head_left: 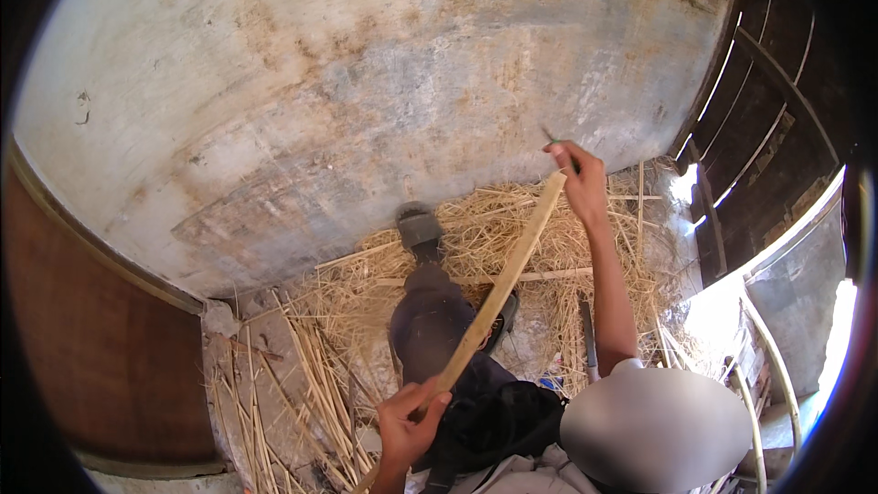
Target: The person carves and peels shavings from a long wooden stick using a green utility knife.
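The left hand (409, 423), low in the middle, grips a long bamboo strip (498, 291). The right hand (580, 180) pinches a small dark tool (551, 138) at the strip's top end. The big grey wall (366, 82) is right behind.

My left hand (409, 421) sits low and close to my body, fingers curled shut around the near end of the bamboo strip (498, 288), thumb lying along it. My right arm is stretched well forward, forearm nearly straight, wrist slightly bent. My right hand (579, 178) is up at the strip's far end, fingers pinched closed on a small dark tool (554, 140) that touches that tip.
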`<state>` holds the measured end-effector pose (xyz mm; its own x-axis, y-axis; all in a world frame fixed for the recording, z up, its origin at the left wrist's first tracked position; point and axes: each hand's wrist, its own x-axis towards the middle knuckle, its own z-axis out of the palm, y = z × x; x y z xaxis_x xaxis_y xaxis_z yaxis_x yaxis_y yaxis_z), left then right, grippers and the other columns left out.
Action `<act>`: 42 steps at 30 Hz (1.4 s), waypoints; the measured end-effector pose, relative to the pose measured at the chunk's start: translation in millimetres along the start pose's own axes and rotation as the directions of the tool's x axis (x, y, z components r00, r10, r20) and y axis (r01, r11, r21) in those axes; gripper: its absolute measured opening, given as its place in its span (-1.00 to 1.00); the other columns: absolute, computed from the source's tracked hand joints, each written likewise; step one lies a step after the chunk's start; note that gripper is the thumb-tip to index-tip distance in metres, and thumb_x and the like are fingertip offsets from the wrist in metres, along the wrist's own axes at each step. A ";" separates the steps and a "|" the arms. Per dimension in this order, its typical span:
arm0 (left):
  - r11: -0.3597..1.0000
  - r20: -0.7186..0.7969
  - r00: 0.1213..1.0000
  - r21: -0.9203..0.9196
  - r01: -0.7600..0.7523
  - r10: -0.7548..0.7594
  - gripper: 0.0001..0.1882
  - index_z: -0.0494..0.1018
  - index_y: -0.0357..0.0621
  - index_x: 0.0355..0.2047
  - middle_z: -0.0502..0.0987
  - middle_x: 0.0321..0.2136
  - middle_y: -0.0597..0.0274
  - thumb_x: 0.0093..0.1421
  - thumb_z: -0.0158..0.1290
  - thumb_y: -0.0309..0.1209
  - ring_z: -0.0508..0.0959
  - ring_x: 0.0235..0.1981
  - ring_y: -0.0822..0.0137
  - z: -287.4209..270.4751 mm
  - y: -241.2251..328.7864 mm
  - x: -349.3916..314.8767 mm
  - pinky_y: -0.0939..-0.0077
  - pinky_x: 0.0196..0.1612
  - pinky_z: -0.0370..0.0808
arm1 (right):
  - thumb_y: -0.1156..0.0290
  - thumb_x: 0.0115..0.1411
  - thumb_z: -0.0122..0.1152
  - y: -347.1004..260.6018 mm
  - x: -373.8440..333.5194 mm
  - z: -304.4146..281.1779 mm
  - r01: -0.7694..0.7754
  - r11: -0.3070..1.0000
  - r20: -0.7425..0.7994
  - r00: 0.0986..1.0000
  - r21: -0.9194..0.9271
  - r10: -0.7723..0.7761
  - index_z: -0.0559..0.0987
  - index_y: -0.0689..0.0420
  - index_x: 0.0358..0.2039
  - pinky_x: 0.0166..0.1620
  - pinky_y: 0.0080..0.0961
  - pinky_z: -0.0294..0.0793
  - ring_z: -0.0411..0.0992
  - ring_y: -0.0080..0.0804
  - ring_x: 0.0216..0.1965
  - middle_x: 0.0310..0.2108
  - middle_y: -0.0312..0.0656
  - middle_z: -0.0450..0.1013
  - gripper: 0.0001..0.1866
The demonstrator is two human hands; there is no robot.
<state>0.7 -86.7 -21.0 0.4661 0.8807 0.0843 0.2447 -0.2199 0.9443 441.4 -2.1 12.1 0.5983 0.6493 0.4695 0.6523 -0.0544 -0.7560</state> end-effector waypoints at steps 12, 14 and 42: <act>0.822 0.131 0.963 -0.502 0.268 -0.234 -0.54 0.46 -0.37 0.31 0.32 -0.54 0.52 0.59 0.00 -0.28 0.26 -0.60 0.68 -4.1 10.4 49.4 0.70 -0.56 0.19 | 0.18 0.48 0.21 -14.1 -70.1 34.4 -0.011 0.996 0.274 0.962 0.086 -0.013 0.43 -0.01 0.21 -0.37 -0.31 0.33 0.38 -0.37 -0.54 -0.57 -0.18 0.45 -0.62; 0.801 0.171 0.961 -0.532 0.275 -0.216 -0.45 0.42 -0.49 0.28 0.32 -0.51 0.46 0.60 -0.05 -0.17 0.25 -0.63 0.65 -0.7 9.4 52.0 0.68 -0.58 0.20 | 0.19 0.48 0.22 -13.3 -72.2 33.5 0.006 0.999 0.296 0.955 0.044 -0.019 0.41 -0.03 0.24 -0.35 -0.27 0.35 0.39 -0.32 -0.54 -0.56 -0.12 0.47 -0.59; 0.923 0.499 0.850 -0.382 0.040 0.169 -0.14 0.09 -0.29 0.53 0.48 0.25 0.04 0.55 -0.20 0.19 0.47 0.28 0.21 -20.0 -4.4 85.3 0.22 0.32 0.35 | 0.11 0.52 0.19 -107.3 -74.0 35.0 -0.363 0.292 0.304 0.925 0.885 0.228 0.63 0.23 -0.01 -0.53 -0.66 0.01 0.07 -0.75 -0.62 -0.57 -0.55 0.16 -0.62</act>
<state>22.4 -2.2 -11.6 0.8620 0.5017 0.0728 -0.0797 -0.0076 0.9968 310.8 -17.7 42.5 0.5607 0.8187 0.1238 -0.4379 0.4201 -0.7948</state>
